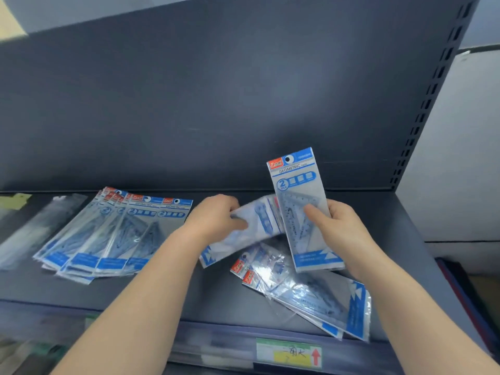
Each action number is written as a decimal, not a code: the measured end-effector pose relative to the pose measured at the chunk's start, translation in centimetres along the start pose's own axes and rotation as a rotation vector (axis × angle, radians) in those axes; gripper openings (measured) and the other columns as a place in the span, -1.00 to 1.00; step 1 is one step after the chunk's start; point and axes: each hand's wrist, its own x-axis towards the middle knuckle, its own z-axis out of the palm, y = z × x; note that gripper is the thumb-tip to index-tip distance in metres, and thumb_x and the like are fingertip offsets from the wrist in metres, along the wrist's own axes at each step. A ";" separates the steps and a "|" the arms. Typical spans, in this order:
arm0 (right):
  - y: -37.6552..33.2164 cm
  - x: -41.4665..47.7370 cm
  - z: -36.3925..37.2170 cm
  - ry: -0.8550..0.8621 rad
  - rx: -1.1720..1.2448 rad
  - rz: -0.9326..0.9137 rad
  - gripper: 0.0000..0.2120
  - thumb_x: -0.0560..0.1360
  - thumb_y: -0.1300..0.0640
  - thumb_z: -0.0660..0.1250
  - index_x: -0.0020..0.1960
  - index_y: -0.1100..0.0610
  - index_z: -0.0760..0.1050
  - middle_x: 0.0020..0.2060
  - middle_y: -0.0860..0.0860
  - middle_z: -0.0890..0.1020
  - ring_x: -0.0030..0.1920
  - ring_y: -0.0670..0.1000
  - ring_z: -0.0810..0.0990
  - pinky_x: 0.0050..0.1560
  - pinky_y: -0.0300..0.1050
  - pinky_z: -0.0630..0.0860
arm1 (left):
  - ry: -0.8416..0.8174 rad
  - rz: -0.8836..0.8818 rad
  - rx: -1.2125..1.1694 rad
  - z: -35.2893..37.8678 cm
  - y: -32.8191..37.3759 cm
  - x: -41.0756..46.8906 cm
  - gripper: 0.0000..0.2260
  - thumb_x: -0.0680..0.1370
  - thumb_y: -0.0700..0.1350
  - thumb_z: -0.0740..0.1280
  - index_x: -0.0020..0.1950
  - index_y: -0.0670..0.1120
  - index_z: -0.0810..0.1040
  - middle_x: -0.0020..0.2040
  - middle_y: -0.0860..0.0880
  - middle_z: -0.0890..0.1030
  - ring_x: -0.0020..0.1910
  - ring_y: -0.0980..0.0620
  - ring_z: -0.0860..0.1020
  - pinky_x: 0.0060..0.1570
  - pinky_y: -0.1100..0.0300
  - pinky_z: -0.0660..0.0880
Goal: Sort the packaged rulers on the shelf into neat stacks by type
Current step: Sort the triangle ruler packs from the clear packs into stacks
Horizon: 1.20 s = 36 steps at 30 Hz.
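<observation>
My right hand (335, 226) grips an upright blue and clear packet of geometric rulers (300, 190), held above the shelf. Beside it, my left hand (216, 217) grips another such packet (251, 231), tilted and blurred. Under both hands lies a loose pile of the same packets (311, 293) on the dark shelf (203, 288), fanned toward the right front. A spread row of matching packets (113, 234) lies to the left.
Long clear packets (35, 228) lie at the far left of the shelf. A yellow and green price label (289, 353) with a red arrow sits on the shelf's front rail. The dark back panel rises behind, and a slotted upright (422, 117) stands at the right.
</observation>
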 end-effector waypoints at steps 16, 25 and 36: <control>-3.0 0.2 14.7 -0.127 -0.238 -0.042 -0.81 0.56 0.13 0.27 0.14 -0.06 0.39 0.05 -0.12 0.60 0.02 -0.02 0.60 0.04 0.03 0.55 | 0.180 -0.409 -0.071 -3.4 -15.3 -5.4 -0.54 0.43 0.23 0.42 0.12 -0.04 0.40 0.06 -0.01 0.58 0.03 -0.09 0.55 -0.06 0.03 0.48; -3.7 1.1 22.6 -0.074 0.033 0.095 -0.60 0.50 0.28 0.31 0.28 0.03 0.35 0.12 0.03 0.62 0.03 0.03 0.63 -0.02 -0.03 0.59 | -0.071 -0.109 0.228 -3.1 -19.1 -6.4 -0.44 0.49 0.18 0.34 0.46 0.13 0.32 0.43 0.01 0.36 0.36 -0.10 0.31 0.23 -0.02 0.38; -3.9 -1.2 24.6 -0.061 -0.810 -0.243 -0.73 0.56 0.14 0.21 0.18 -0.06 0.57 0.26 -0.12 0.49 0.28 0.01 0.43 0.13 -0.04 0.48 | 0.151 0.061 -0.031 -4.3 -18.5 -4.0 -0.71 0.63 -0.12 0.17 0.31 0.04 0.53 0.29 0.03 0.55 0.29 -0.04 0.44 0.10 0.09 0.40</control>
